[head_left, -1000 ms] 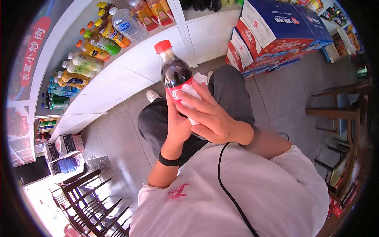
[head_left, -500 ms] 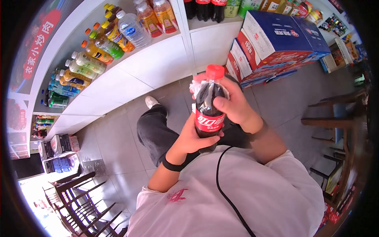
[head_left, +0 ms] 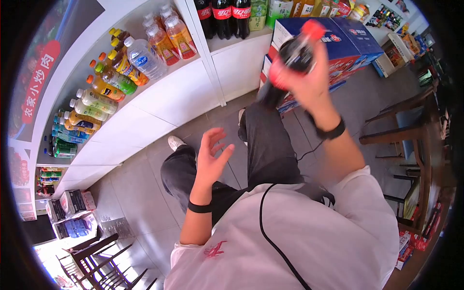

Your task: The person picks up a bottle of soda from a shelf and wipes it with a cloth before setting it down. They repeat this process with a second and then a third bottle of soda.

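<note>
- Floor (head_left: 140, 193) of grey tiles lies under my shoes and runs back to a white shelf unit (head_left: 159, 113).
- Drink bottles (head_left: 149, 60) stand along the shelf to my left, with dark, red-labelled ones (head_left: 222, 14) further right.
- Blue-and-red cartons (head_left: 360, 38) are stacked in front of me; dark wooden chairs (head_left: 401, 137) stand to my right.
- My right hand (head_left: 311, 89) grips a red-capped cola bottle (head_left: 296, 52), raised and tilted before the cartons; both are motion-blurred, so I cannot tell each finger's place.
- My left hand (head_left: 211, 159) hangs bare above my leg, fingers loosely curled, thumb apart.
</note>
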A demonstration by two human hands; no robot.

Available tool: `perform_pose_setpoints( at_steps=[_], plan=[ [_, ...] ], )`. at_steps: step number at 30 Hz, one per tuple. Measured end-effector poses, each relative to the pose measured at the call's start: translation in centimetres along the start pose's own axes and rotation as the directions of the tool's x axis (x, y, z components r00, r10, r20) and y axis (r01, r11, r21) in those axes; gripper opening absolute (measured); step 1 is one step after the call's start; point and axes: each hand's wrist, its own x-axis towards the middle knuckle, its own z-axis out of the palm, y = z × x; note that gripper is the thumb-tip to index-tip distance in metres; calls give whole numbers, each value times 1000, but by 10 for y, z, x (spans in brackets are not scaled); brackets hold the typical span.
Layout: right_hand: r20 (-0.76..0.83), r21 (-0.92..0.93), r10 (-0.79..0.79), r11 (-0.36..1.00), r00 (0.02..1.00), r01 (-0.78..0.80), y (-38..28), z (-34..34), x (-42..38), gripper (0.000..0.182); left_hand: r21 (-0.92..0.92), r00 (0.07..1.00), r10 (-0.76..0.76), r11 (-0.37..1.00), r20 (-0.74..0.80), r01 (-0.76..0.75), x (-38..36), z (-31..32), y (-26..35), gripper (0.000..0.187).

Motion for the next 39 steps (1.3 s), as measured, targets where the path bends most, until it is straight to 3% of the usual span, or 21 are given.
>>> perform_pose_setpoints(
  at_steps=[1, 2, 4, 6, 12, 20, 23, 26, 27, 30, 31, 34, 35, 37, 39],
  plan=[
    [-82, 75, -12, 997, 997, 18, 7, -11, 19, 66, 32, 999, -49, 998, -5, 49, -1, -6, -7, 48],
    [-149, -121, -141, 985, 979, 123, 25, -30, 44, 66, 66, 997, -78, 995, -13, 78, -3, -13, -18, 45],
    [-235, -372, -280, 911, 931, 179, 33, -51, 83, 62, 130, 991, -130, 982, -34, 134, -6, -23, -36, 40],
    [-233, -528, -400, 817, 886, 231, 56, -67, 115, 72, 119, 994, -111, 986, -18, 112, -11, -21, -34, 36],
    [-189, -646, -446, 727, 875, 232, 132, -95, 156, 77, 102, 998, -42, 994, 54, 37, -18, -11, -39, 34],
    [-266, -623, -330, 776, 906, 100, 148, -103, 161, 82, 84, 994, -83, 993, 69, 77, -16, -10, -37, 31],
    [-197, -494, -244, 861, 950, 119, 138, -99, 153, 85, 61, 994, -80, 995, 73, 76, -14, -8, -41, 29],
    [-281, -510, -274, 854, 920, 98, 163, -105, 141, 88, 56, 995, -65, 997, 75, 61, -14, -9, -41, 29],
    [-325, -612, -291, 790, 900, 35, 160, -105, 136, 84, 58, 995, -62, 997, 73, 58, -14, -9, -40, 28],
    [-500, -510, -239, 858, 832, -60, 144, -105, 120, 72, 68, 994, -85, 994, 67, 80, -15, -13, -37, 28],
    [-551, -392, -248, 920, 797, 16, 125, -94, 110, 51, 74, 994, -91, 994, 64, 86, -14, -14, -38, 28],
    [-374, -363, -244, 926, 895, 100, 102, -66, 95, 31, 79, 994, -94, 993, 62, 89, -11, -16, -44, 28],
    [-330, -267, -199, 957, 923, 111, 95, -46, 96, 21, 77, 994, -90, 993, 69, 85, -10, -15, -46, 28],
    [-164, -212, -110, 974, 980, 74, 91, -14, 110, 25, 76, 991, -103, 992, 87, 96, -11, -13, -43, 26],
    [-101, -294, -232, 936, 967, 194, 95, 19, 137, 36, 74, 987, -123, 991, 99, 116, -13, -6, -33, 23]
  ],
)
